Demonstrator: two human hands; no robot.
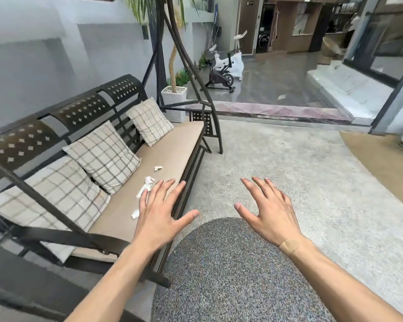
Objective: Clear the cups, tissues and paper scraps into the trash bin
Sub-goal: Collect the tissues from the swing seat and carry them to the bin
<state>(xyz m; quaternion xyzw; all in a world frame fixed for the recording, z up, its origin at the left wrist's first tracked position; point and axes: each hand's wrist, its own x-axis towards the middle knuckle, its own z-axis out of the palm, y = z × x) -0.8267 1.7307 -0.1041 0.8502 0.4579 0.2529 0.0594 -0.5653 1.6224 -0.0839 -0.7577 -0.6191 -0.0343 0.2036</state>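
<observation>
White crumpled tissue (146, 186) lies on the tan seat cushion (172, 147) of a swing bench. A small paper scrap (158, 168) sits a little farther along the seat, and another white scrap (135, 214) lies nearer to me. My left hand (159, 212) hovers over the seat's front edge beside the tissue, fingers spread, holding nothing. My right hand (269, 209) is out over the floor to the right, also spread and empty. No cup or trash bin is in view.
Three checked pillows (102, 156) lean on the bench's dark metal back. A speckled grey round surface (237, 275) lies below my hands. Pale concrete floor stretches right; an exercise bike (221, 73), a potted plant (173, 96) and a floor scrap (282, 97) are farther off.
</observation>
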